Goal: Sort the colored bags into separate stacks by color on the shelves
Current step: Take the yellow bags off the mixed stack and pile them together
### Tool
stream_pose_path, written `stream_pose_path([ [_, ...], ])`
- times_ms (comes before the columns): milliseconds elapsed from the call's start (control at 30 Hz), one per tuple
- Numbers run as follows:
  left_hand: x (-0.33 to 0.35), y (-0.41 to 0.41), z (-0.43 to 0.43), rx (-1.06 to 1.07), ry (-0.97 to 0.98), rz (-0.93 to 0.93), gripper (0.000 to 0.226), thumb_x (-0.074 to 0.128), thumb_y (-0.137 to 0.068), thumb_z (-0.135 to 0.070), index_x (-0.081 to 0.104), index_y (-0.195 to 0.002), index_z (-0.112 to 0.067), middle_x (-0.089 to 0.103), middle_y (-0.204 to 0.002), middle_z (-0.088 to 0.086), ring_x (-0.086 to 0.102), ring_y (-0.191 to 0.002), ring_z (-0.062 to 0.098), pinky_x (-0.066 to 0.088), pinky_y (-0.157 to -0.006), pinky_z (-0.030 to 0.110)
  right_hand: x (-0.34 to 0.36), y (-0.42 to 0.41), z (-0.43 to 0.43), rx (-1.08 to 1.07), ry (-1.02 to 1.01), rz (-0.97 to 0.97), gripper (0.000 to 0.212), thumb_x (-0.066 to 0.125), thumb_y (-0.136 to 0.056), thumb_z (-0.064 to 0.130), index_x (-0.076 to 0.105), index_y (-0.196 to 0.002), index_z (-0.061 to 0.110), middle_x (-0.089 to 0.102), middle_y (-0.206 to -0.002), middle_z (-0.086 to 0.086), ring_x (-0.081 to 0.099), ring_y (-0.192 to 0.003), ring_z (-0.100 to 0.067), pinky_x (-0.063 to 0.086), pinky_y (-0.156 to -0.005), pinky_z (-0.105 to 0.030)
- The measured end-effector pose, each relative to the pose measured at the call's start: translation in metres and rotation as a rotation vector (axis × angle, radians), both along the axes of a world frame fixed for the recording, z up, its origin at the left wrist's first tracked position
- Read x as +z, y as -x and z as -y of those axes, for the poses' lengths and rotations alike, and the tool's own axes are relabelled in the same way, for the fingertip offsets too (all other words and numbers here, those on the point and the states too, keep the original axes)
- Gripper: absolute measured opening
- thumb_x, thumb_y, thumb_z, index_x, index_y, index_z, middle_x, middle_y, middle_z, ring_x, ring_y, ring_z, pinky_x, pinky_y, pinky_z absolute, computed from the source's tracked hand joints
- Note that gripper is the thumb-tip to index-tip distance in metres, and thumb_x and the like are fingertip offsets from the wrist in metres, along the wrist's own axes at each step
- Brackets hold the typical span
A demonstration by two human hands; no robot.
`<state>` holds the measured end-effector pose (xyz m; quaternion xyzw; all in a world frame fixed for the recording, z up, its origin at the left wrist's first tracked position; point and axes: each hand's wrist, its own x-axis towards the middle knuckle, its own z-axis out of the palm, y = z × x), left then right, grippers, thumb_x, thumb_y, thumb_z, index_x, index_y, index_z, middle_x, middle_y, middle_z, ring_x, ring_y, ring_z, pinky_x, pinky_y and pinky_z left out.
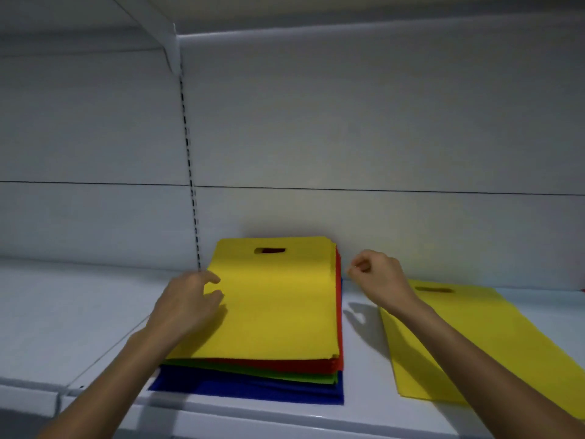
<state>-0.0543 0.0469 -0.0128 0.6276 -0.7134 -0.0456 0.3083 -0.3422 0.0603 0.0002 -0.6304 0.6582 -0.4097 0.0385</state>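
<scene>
Forearms come in low from the front edge of the shelf (79, 312), one on each side of a mixed pile of bags.

Furthest left, the left hand (186, 305) sits at the left edge of the top yellow bag (275, 302), about halfway along that edge. Its fingers (212, 296) are bent and touch the bag's margin. Whether they have actually pinched the edge or only rest on it I cannot tell.

That top yellow bag lies flat with its long axis running front to back, its handle slot (269, 250) at the end by the back wall. Under it the pile shows red bags (285, 365), then green bags (285, 373), then blue bags (247, 389) at the bottom, which stick out toward the front edge.

Right of the pile, the right hand (380, 277) hovers off the shelf, near the pile's back right corner but apart from it. Its fingers are curled in, thumb against forefinger, with nothing held.

Furthest right lies a sorted yellow bag (468, 343), flat on the shelf and skewed, its slot toward the back wall and its near end swung toward the front right.

In my judgement the top bag should go rightward onto that one. The left hand is the nearer to it, already at its edge. The right hand stands between pile and target.
</scene>
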Motion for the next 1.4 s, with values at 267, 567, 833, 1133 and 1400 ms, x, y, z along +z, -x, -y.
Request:
stream_pose_path([
  [267,-0.017,-0.064,0.026,0.041,-0.136,-0.021,0.043,0.062,-0.084,-0.039,0.06,-0.114,-0.009,0.063,-0.109,0.007,0.05,-0.088,0.014,0.037,-0.074,0.023,-0.026,-0.059,0.028,-0.089,-0.214,-0.134,0.038,0.058,-0.087,0.043,0.049,-0.086,0.006,0.045,-0.076,-0.002,0.05,-0.077,-0.021,0.034,-0.057,-0.028],
  [567,-0.019,-0.063,0.034,-0.036,0.054,-0.181,0.02,0.072,-0.079,-0.022,0.069,-0.094,-0.01,0.06,-0.075,-0.001,0.057,-0.078,0.015,0.043,-0.072,0.024,-0.03,-0.062,0.035,-0.196,-0.147,0.209,0.045,0.076,-0.076,0.017,0.059,-0.108,-0.01,0.059,-0.086,-0.015,0.054,-0.087,-0.025,0.04,-0.071,-0.031],
  [833,-0.001,-0.056,0.026,-0.035,0.291,-0.081,0.012,0.059,-0.088,-0.025,0.064,-0.093,-0.015,0.067,-0.092,0.003,0.06,-0.085,0.023,0.044,-0.064,0.03,-0.018,-0.062,0.03,-0.157,0.197,0.183,0.018,0.07,-0.077,0.003,0.055,-0.087,0.009,0.05,-0.065,0.003,0.049,-0.063,-0.012,0.036,-0.055,-0.012],
  [1133,0.029,0.016,0.001,-0.17,0.384,-0.048,0.021,0.057,-0.089,-0.021,0.069,-0.106,-0.02,0.071,-0.098,0.004,0.064,-0.087,0.025,0.05,-0.074,0.034,0.018,0.012,-0.01,-0.219,0.299,0.034,0.013,0.07,-0.079,0.009,0.069,-0.092,0.006,0.066,-0.085,-0.007,0.056,-0.076,-0.019,0.031,-0.065,-0.017],
  [1400,0.03,0.142,-0.024,-0.351,0.16,0.08,0.042,0.051,-0.09,-0.036,0.052,-0.129,-0.021,0.051,-0.134,-0.001,0.045,-0.123,0.019,0.039,-0.094,0.031,0.034,0.135,-0.071,-0.343,0.013,-0.004,0.03,0.059,-0.088,0.017,0.064,-0.117,0.01,0.064,-0.117,-0.01,0.054,-0.088,-0.015,0.037,-0.075,-0.02],
])
